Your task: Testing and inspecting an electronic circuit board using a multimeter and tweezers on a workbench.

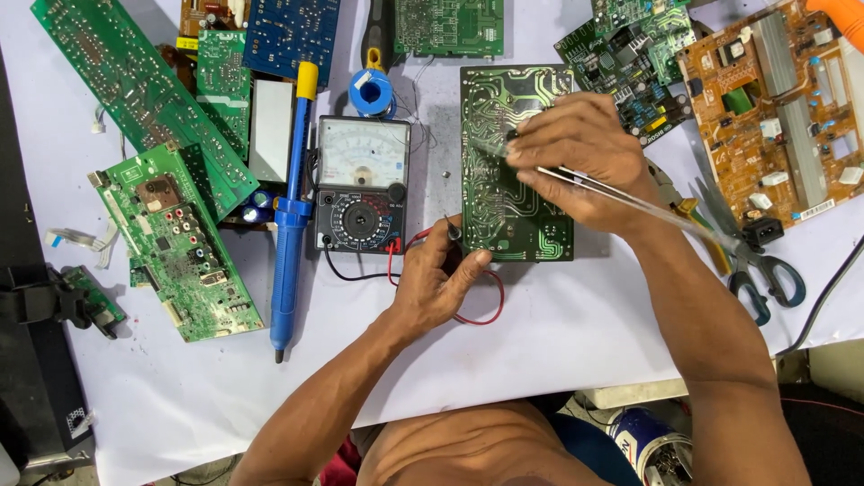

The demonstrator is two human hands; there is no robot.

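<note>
The left hand [438, 281] has its fingers pinched around the black probe [453, 231] at the near edge of the green circuit board [515, 162], its red lead [477, 306] looping just under the palm. Beyond it, the right hand [576, 157] grips long tweezers [621, 200] over the board's solder side. Judging by the crowding, a slipped tip could bridge traces; the analog meter [362, 184] and scissors [751, 261] flank closely, with open cloth [558, 333] only nearward.
</note>
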